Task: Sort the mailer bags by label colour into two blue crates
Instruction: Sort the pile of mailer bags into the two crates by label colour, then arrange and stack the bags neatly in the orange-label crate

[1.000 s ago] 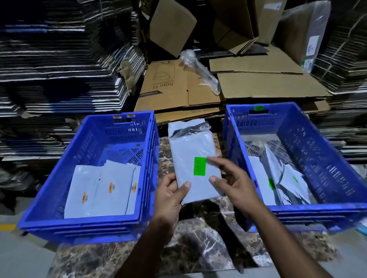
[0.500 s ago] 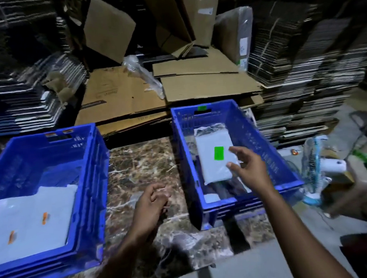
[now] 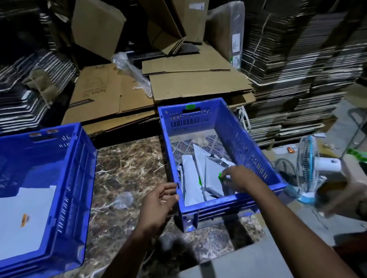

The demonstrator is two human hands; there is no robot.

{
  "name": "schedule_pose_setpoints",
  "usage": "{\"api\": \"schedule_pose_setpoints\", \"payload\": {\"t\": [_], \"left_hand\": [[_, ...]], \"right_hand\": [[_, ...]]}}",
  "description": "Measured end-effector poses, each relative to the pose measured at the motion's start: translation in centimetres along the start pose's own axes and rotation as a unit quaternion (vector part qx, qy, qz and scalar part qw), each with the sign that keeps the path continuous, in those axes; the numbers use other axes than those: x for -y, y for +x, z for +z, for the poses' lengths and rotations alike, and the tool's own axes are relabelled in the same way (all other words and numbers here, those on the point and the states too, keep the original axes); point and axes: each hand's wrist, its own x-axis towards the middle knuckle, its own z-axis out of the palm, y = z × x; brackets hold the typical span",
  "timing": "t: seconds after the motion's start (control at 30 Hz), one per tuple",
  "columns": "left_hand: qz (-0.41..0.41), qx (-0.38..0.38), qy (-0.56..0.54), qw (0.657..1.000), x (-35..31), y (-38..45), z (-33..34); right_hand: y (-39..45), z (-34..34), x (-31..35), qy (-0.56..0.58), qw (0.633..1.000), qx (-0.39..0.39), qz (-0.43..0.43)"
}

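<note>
Two blue crates stand on a marble slab [image 3: 128, 163]. The left crate [image 3: 87, 166] holds flat white mailer bags [image 3: 25, 204] with orange labels. The right crate [image 3: 251, 143], marked with a green tag on its far rim, holds several white bags leaning together [image 3: 190, 181]. My right hand [image 3: 237, 178] reaches down inside the right crate and pinches a white mailer bag [image 3: 213, 180] at its green label. My left hand [image 3: 160, 202] hovers with relaxed fingers just outside that crate's near left corner, holding nothing.
Flattened cardboard boxes [image 3: 196, 82] and tall stacks of folded cartons [image 3: 292, 67] rise behind the crates. A small blue-and-white fan [image 3: 309, 169] stands right of the right crate. Another person's hand [image 3: 343, 195] holds something at the far right.
My right hand has lowered the green-label bag from above the right crate down among the bags inside. My left hand has moved right, close to the crate. The view has turned further right.
</note>
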Motion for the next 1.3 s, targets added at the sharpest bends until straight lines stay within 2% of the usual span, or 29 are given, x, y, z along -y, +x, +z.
{"api": "schedule_pose_setpoints", "payload": {"t": [0.1, 0.2, 0.37, 0.5, 0.67, 0.8, 0.9, 1.03, 1.13, 1.3], "left_hand": [[-0.008, -0.02, -0.002, 1.0, 0.0, -0.4, -0.5], [-0.022, -0.067, -0.006, 0.998, -0.3, -1.0, -2.3], [0.017, -0.141, 0.107, 0.984, -0.2, -2.3, -8.7], [0.033, -0.199, 0.171, 0.964, 0.2, -3.7, -14.9], [0.02, -0.258, 0.217, 0.941, 2.0, -5.6, -23.6], [0.017, -0.275, 0.208, 0.938, 3.5, -7.2, -31.1], [0.024, -0.292, 0.241, 0.925, 6.1, -7.7, -37.9], [0.009, -0.291, 0.357, 0.888, 9.1, -8.3, -46.0], [0.026, -0.247, 0.443, 0.861, 10.4, -8.1, -49.4], [-0.017, -0.19, 0.456, 0.869, 11.4, -6.9, -50.2]], "right_hand": [[0.1, 0.3, 1.7, 0.087, 0.984, -0.142, -0.068], [-0.6, 0.8, 5.6, 0.194, 0.944, -0.196, -0.179], [-1.5, 2.7, 13.5, 0.179, 0.912, -0.212, -0.302], [-1.4, 4.7, 19.5, 0.173, 0.903, -0.217, -0.329], [-1.8, 7.6, 27.8, 0.168, 0.899, -0.175, -0.364], [-2.0, 10.4, 34.8, 0.213, 0.89, -0.162, -0.37], [-1.7, 12.3, 39.4, 0.219, 0.897, -0.171, -0.344], [-1.4, 13.2, 44.0, 0.19, 0.921, -0.178, -0.292], [-1.4, 13.7, 46.0, 0.147, 0.935, -0.198, -0.256], [-1.2, 13.6, 47.1, 0.105, 0.951, -0.158, -0.243]]}}
